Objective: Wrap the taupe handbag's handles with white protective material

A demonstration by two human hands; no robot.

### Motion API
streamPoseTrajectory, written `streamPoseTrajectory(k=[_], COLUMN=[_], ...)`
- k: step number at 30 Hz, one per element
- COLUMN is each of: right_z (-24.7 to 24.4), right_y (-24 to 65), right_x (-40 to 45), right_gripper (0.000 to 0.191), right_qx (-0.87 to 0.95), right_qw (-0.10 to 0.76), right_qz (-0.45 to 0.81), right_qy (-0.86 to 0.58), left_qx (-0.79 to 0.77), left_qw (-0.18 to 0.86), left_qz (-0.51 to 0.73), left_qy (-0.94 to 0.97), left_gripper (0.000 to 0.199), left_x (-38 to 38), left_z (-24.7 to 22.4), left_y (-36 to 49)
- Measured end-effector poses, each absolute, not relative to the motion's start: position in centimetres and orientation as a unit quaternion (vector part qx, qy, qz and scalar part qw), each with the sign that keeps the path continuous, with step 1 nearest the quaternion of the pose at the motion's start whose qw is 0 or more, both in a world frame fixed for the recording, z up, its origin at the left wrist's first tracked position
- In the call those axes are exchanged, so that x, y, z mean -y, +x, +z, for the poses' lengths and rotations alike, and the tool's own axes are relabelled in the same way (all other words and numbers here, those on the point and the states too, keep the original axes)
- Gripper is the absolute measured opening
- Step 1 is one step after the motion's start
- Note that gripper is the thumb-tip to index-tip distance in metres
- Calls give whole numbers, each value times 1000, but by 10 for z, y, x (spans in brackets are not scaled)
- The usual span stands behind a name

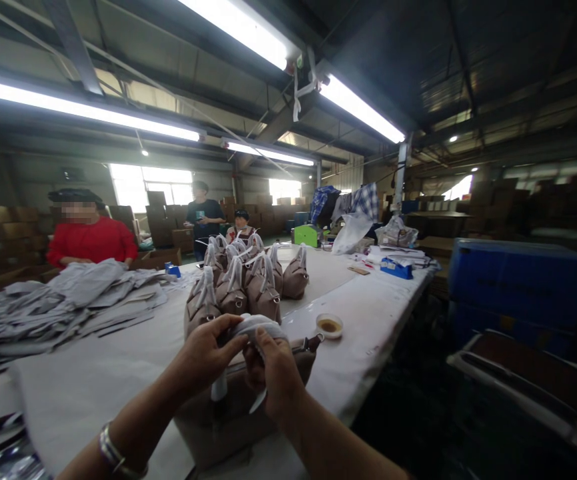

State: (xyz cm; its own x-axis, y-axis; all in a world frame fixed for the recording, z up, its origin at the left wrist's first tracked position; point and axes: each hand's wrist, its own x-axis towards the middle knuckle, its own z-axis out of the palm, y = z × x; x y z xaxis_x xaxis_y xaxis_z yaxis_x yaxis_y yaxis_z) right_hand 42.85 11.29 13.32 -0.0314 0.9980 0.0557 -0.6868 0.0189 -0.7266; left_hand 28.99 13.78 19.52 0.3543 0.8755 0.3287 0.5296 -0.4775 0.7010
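Observation:
A taupe handbag (218, 427) stands on the table right in front of me. White wrapping covers its handle (258, 325), which both my hands grip. My left hand (213, 350) pinches the wrapped handle from the left, thumb and fingers closed. On the right, my right hand (276, 367) closes round the same handle, and a strip of white wrapping hangs below its fingers. Beyond my hands, several similar handbags (263, 290) stand grouped, their handles wrapped in white too. A small round dish (329, 326) with a brownish content sits right of the bag I hold.
Grey-white sheets (83, 293) are piled at the left, where a person in red (91, 233) works. Two more people are farther back. A blue holder (396, 268), papers and a green box (306, 235) lie along the far right. Blue boxes (518, 273) stand beside the table's right edge.

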Motion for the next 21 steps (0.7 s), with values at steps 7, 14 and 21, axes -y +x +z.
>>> streamPoseTrajectory(k=[7,14,21], right_z=[133,131,130], right_y=[417,415,414], right_x=[-114,-109,-107], right_gripper=[44,50,52], right_qx=[303,315,308], right_qw=[660,658,663], right_qz=[632,615,610], right_qy=[-270,-299,-306], left_qx=[-465,-478,-487], left_qw=[304,324,308], left_qz=[371,360,354], left_qy=[744,732,736], left_gripper=[49,48,46], left_x=[-142,-140,-139], left_z=[195,196,201], left_y=[290,289,292])
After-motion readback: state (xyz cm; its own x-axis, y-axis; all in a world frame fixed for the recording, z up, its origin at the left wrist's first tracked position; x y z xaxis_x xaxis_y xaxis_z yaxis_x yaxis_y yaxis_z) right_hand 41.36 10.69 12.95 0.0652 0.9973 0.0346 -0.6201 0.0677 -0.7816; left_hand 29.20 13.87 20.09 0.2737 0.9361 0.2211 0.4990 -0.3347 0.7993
